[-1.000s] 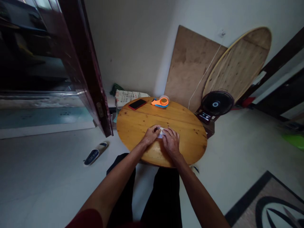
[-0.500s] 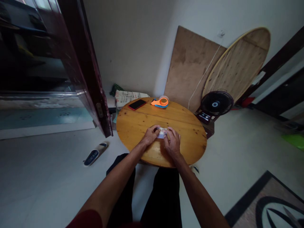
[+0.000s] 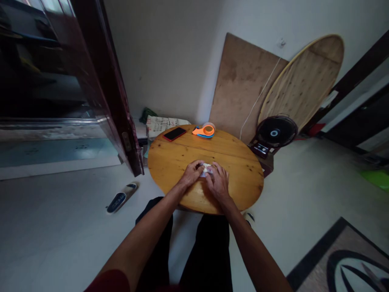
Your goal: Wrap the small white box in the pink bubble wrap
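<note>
Both hands are over the round wooden table point(image 3: 170, 160). My left hand point(image 3: 191, 173) has its thumb and fingers closed on the left side of a small pale printed paper point(image 3: 206, 170), whose kind is too small to tell. On the paper's right side, my right hand point(image 3: 219, 181) bends its fingers over and grips it, hiding that end. A strip of white and pale purple shows between the two hands. Farther back on the table stands an orange and blue tape dispenser point(image 3: 199, 131), beside a dark-screened phone in a red case point(image 3: 174, 134).
A printed sack point(image 3: 162, 123) lies behind the table at the left. To the right is a round black fan point(image 3: 274, 133), with a brown board point(image 3: 235, 81) and an oval wooden top point(image 3: 306, 77) leaning on the wall. One shoe point(image 3: 121, 198) is on the floor.
My right hand has shifted slightly left across the paper, covering more of it. My left hand stays almost in place. The whole view has moved very slightly.
</note>
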The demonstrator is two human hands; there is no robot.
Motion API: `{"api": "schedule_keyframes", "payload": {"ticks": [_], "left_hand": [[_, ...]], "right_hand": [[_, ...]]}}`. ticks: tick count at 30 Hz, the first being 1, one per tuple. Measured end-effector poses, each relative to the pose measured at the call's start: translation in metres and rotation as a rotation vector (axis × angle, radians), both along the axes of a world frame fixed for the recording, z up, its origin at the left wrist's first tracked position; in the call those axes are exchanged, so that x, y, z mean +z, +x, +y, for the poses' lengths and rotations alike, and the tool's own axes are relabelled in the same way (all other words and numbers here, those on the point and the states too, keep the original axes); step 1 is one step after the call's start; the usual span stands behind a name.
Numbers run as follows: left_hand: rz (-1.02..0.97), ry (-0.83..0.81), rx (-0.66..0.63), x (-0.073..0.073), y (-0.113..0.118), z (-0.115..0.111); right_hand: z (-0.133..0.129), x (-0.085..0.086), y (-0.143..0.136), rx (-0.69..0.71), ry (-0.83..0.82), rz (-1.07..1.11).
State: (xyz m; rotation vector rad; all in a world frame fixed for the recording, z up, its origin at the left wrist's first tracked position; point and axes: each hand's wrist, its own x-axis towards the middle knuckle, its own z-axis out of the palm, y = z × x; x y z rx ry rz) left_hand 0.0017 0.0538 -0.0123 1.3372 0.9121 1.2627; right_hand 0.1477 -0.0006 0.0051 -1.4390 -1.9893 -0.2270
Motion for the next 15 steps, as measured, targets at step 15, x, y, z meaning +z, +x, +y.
{"api": "schedule_keyframes", "payload": {"ticks": [15], "left_hand": [[-0.06, 0.009, 0.133, -0.019, 0.0, 0.013]], "right_hand": [[0.005, -0.007, 0.007, -0.036, 0.039, 0.238]]}}
